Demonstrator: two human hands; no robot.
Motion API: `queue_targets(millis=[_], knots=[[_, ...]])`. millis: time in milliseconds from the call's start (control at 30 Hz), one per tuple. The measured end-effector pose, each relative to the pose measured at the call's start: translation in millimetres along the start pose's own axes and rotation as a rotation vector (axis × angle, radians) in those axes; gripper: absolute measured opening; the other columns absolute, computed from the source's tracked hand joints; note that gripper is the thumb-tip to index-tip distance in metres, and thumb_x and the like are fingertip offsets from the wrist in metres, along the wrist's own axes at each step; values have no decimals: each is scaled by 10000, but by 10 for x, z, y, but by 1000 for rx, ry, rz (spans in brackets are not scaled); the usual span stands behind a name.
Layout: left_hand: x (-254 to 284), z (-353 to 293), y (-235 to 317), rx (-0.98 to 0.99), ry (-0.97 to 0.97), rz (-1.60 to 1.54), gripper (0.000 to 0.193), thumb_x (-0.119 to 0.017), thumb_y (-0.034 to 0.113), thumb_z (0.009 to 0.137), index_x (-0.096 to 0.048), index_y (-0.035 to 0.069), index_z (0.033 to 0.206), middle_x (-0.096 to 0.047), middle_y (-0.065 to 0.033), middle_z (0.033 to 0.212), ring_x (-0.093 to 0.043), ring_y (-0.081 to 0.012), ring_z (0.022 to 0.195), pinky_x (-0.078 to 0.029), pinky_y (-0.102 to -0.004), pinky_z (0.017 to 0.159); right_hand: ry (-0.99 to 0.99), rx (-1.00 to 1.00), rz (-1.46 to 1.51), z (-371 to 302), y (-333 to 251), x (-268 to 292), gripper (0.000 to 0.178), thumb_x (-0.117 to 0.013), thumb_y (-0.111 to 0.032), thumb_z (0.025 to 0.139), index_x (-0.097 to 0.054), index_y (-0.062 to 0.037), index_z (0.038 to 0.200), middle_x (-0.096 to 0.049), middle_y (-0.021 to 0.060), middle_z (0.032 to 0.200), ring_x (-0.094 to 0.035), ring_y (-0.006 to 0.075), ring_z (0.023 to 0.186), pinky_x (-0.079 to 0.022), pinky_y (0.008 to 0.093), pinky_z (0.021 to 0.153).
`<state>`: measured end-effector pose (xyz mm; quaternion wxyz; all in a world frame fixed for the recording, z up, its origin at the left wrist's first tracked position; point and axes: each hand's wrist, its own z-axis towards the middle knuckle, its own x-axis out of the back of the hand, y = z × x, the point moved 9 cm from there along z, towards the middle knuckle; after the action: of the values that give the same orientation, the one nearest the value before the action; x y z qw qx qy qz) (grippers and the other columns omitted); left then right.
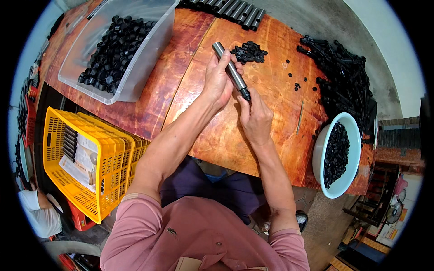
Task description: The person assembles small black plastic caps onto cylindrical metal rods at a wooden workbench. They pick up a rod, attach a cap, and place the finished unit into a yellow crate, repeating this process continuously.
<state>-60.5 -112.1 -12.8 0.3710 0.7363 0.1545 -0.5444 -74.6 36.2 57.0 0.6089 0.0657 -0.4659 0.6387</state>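
A silver metal tube point(234, 73) with a black fitting point(245, 94) on its near end slants across the middle of the wooden table point(194, 67). My left hand point(219, 79) is wrapped round the tube's upper part, thumb along its top. At the near end, my right hand point(257, 115) pinches the black fitting between thumb and fingers. Just beyond the tube lies a heap of small black round pieces point(249, 52). What the right fingertips cover is partly hidden.
Black caps fill a clear plastic bin point(135, 74) at far left. Several silver tubes point(239, 13) lie at the far edge. Black parts point(346, 77) pile up at right, beyond a light blue bowl point(320, 158) of black pieces. A thin rod point(300, 117) lies nearby; yellow crates point(105, 176) stand left.
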Motion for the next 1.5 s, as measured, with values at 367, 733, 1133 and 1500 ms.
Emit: queue_targets(millis=[367, 733, 1133, 1500], knots=[[2, -162, -293, 224, 72, 41, 224, -565, 374, 978, -466, 176, 945, -499, 11, 684, -497, -135, 538, -386, -283, 486, 199, -326, 770, 72, 403, 1, 403, -573, -327, 1002, -618, 31, 1181, -634, 115, 1032, -607, 197, 935, -486, 335, 838], [-35, -288, -492, 161, 142, 161, 453, -411, 619, 1021, -422, 167, 1028, -451, 24, 657, -456, -132, 506, -347, -284, 449, 341, -498, 797, -49, 654, -105, 567, -373, -498, 1071, -583, 17, 1184, -621, 106, 1110, -580, 183, 992, -445, 335, 873], [-87, -405, -555, 119, 174, 186, 423, -439, 528, 1046, -429, 130, 1187, -497, -12, 726, -491, -128, 511, -398, -279, 452, 395, -527, 837, -35, 714, -61, 576, -337, -499, 1075, -594, 13, 1128, -611, 107, 1062, -583, 180, 944, -468, 342, 852], [0, -270, -462, 226, 128, 71, 367, -445, 475, 1050, -539, 132, 1137, -580, 0, 831, -556, -135, 649, -447, -290, 568, 396, -564, 1002, -26, 760, -116, 562, -344, -505, 1075, -582, -2, 1156, -601, 96, 1098, -585, 175, 958, -465, 323, 837]])
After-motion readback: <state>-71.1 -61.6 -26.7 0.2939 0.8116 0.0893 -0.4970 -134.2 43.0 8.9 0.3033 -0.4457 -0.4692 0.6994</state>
